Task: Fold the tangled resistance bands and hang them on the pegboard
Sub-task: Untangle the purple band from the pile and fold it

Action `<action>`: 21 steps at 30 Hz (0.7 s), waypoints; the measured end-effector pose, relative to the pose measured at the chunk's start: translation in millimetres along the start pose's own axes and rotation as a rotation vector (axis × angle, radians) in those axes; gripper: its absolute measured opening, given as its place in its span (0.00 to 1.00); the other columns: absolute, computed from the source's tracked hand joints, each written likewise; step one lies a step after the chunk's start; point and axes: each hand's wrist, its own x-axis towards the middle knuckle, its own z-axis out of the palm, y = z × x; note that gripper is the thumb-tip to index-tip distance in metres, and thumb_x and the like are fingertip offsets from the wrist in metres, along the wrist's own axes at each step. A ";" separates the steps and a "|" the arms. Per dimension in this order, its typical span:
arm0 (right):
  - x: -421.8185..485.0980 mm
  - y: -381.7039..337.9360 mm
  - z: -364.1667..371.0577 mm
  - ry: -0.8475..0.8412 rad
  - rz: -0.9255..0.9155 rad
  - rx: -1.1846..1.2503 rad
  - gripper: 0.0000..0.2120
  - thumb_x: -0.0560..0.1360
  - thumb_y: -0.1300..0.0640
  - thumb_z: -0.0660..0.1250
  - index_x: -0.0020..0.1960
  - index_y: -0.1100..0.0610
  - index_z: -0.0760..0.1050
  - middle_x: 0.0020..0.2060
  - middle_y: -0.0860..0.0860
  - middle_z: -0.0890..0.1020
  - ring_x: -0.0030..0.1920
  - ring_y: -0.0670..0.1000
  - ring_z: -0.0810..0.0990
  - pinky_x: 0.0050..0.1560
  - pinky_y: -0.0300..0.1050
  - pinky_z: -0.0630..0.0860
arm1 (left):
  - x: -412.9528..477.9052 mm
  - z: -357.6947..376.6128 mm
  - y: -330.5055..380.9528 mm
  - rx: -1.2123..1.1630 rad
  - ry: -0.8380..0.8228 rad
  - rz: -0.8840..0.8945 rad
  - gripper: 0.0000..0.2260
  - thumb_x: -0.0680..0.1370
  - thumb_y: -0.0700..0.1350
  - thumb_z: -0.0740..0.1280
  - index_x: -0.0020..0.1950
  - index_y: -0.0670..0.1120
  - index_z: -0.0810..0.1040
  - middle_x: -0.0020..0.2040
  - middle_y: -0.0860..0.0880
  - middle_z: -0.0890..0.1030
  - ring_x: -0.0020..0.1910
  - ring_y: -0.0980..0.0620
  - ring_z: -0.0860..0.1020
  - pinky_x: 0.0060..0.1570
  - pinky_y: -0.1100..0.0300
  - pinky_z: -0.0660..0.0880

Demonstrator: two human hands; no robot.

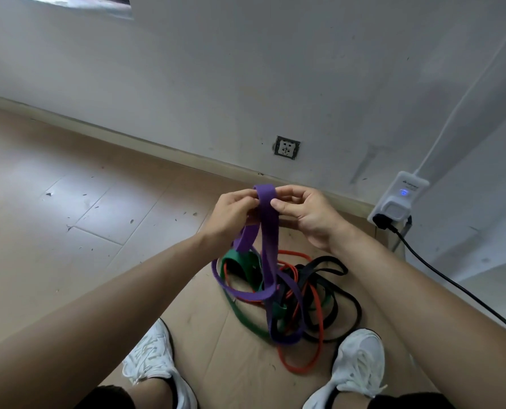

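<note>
A wide purple resistance band (268,228) is lifted above the floor, its top loop pinched between my left hand (231,215) and my right hand (307,214). Its lower part trails down into a tangled pile on the cardboard sheet (204,326). In that pile lie a green band (240,261), a thin red band (301,367) and black bands (334,290), all knotted together with the purple one. No pegboard is in view.
My two white shoes (154,358) (357,364) stand either side of the pile. A wall socket (287,147) sits low on the white wall. A white power adapter (399,202) with a black cable (452,278) lies at the right. Wooden floor spreads to the left.
</note>
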 end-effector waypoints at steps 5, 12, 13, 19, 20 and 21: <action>2.6 0.2 6.9 0.197 -0.193 -0.210 0.08 0.73 0.63 0.76 0.51 0.56 0.83 0.46 0.56 0.85 0.47 0.60 0.86 0.48 0.58 0.85 | -1.1 6.8 6.8 -0.068 -0.076 0.069 0.11 0.82 0.38 0.66 0.63 0.37 0.80 0.52 0.39 0.85 0.48 0.48 0.83 0.50 0.56 0.81; -2.4 -36.2 0.5 0.284 -0.493 -0.604 0.08 0.73 0.55 0.76 0.50 0.53 0.80 0.41 0.47 0.84 0.41 0.47 0.83 0.45 0.46 0.82 | 10.4 -4.0 37.4 -0.026 -0.130 0.109 0.11 0.85 0.41 0.60 0.62 0.39 0.79 0.47 0.48 0.84 0.45 0.55 0.83 0.47 0.60 0.80; -3.7 -42.5 -1.5 0.287 -0.542 -0.672 0.10 0.73 0.55 0.76 0.51 0.54 0.79 0.42 0.48 0.83 0.41 0.47 0.83 0.45 0.44 0.81 | 11.6 -7.0 43.4 -0.009 -0.144 0.108 0.12 0.85 0.41 0.60 0.62 0.39 0.79 0.46 0.49 0.84 0.44 0.56 0.82 0.46 0.62 0.80; 5.7 -77.1 -22.3 -0.139 -0.453 -1.031 0.34 0.66 0.49 0.80 0.70 0.47 0.74 0.67 0.44 0.76 0.69 0.47 0.71 0.69 0.44 0.68 | 16.7 -28.3 65.5 0.208 -0.342 0.088 0.13 0.85 0.42 0.61 0.60 0.35 0.78 0.47 0.43 0.79 0.44 0.47 0.76 0.46 0.59 0.74; 5.9 -79.5 -22.4 -0.200 -0.387 -1.009 0.33 0.67 0.51 0.81 0.70 0.47 0.75 0.65 0.43 0.78 0.68 0.44 0.73 0.67 0.40 0.68 | 17.2 -28.9 64.9 0.226 -0.344 0.081 0.13 0.84 0.43 0.62 0.60 0.35 0.78 0.47 0.42 0.79 0.45 0.47 0.75 0.46 0.57 0.73; 6.2 -79.9 -21.8 -0.239 -0.336 -0.980 0.30 0.68 0.53 0.81 0.68 0.48 0.77 0.61 0.43 0.81 0.64 0.42 0.76 0.64 0.37 0.70 | 17.0 -28.4 64.0 0.240 -0.349 0.072 0.14 0.83 0.44 0.63 0.60 0.34 0.79 0.46 0.41 0.79 0.44 0.46 0.75 0.47 0.56 0.72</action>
